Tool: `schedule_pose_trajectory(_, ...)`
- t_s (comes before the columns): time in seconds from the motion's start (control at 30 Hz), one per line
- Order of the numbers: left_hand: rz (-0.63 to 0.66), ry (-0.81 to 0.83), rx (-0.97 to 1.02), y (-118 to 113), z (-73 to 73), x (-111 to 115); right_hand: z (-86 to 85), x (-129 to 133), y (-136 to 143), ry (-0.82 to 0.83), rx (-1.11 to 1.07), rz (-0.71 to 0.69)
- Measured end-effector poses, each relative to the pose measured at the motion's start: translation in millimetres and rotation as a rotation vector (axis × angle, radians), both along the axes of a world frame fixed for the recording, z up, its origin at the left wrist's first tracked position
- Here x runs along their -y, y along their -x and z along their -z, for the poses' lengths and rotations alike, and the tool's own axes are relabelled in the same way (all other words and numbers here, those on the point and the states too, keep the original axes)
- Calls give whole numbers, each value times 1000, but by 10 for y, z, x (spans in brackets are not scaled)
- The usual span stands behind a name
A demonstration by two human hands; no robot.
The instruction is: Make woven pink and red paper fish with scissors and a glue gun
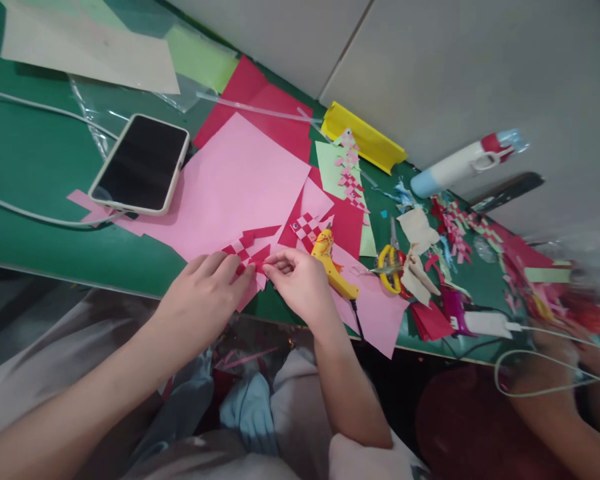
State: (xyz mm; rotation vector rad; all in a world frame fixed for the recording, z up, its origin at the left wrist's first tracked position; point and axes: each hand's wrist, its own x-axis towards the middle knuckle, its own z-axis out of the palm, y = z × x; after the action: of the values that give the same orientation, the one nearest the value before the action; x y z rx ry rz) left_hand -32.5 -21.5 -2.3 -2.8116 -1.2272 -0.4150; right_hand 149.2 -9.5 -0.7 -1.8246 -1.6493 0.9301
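- Held the woven paper piece (237, 249) under the left hand (210, 283), with fingers bent over its near side and thumb pressed close; could not tell how firmly.
- Pinched what looked like a red strip end (264, 256) of that piece between thumb and forefinger of the right hand (300, 283), with the other fingers curled in, just beside the left thumb.
- Seemed, from the loose ends, to be working strips into the weave; called for pinning the checks flat on the left and drawing one strip at a time along its own length.
- Called also for small, even pulls, without sideways tugging, to avoid creasing thin-looking paper or opening gaps between checks.
- Pointed the loose red strips rightward and slightly away from the body; appeared to run the long axis roughly left to right, too covered by fingers to settle.
- Had the piece at the near side of the pink sheet (240, 167), close to the front edge of the green table (30, 153).
- Had a woven fish (305, 229) just beyond the right hand, with its eye end to the left.
- Had a yellow glue gun (337, 279) beside that fish, with nozzle pointing away from the body and cord toward the table edge.
- Had, farther out, a phone (143, 163) leftward and scissors (387, 257) rightward.
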Motion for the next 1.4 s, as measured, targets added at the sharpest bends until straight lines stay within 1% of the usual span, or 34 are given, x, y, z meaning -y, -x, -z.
schedule_pose_trajectory(0.6,-16,5,-56,-41,-33,3,6,-1,10,0,-5,-10)
schedule_pose_trajectory(0.8,-13,-30,-56,-51,-28,7,21,6,7,-3,4,-15)
schedule_pose_trajectory(1.23,-23,15,-42,-42,-12,7,27,10,1,0,14,-17)
schedule_pose_trajectory(1.4,-15,-9,-46,-41,-8,8,6,7,6,-16,5,-39)
